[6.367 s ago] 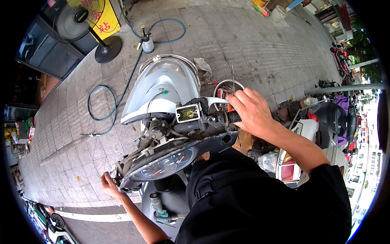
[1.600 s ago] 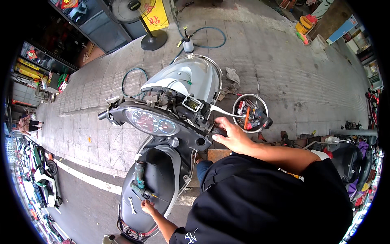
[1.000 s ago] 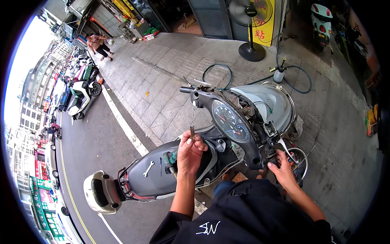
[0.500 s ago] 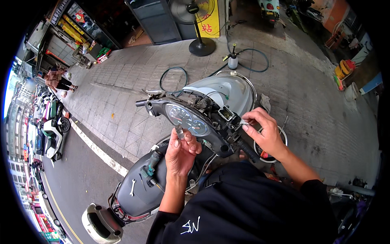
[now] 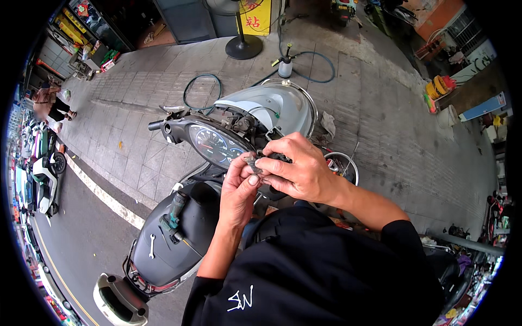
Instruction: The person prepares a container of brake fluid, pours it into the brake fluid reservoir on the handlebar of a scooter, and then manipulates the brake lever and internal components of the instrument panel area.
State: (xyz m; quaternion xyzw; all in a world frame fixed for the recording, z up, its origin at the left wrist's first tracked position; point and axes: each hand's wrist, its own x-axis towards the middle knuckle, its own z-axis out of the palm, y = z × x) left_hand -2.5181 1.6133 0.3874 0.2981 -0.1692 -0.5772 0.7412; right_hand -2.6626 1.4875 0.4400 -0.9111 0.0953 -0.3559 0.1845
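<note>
My two hands meet over the right side of the scooter's handlebar. Between the fingertips of my left hand [image 5: 238,187] is a small greyish piece [image 5: 252,162]; its exact kind is too small to make out. My right hand [image 5: 302,168] closes in from the other side, its fingers pinched on the same piece. Just beyond them, the open fluid reservoir [image 5: 273,132] on the handlebar is mostly covered by my right hand. The round speedometer [image 5: 211,144] lies to the left of my hands.
On the dark scooter seat [image 5: 204,239] lie a teal cordless drill [image 5: 173,216] and an open-end wrench [image 5: 152,245]. Ahead of the pale front cover [image 5: 255,103] stand a spray bottle [image 5: 285,66] and a fan base [image 5: 243,47]. A hose [image 5: 202,77] loops across the paving.
My right hand has left the reservoir and moved left to meet my left hand at the small piece. The whole view has shifted, with the scooter now further left.
</note>
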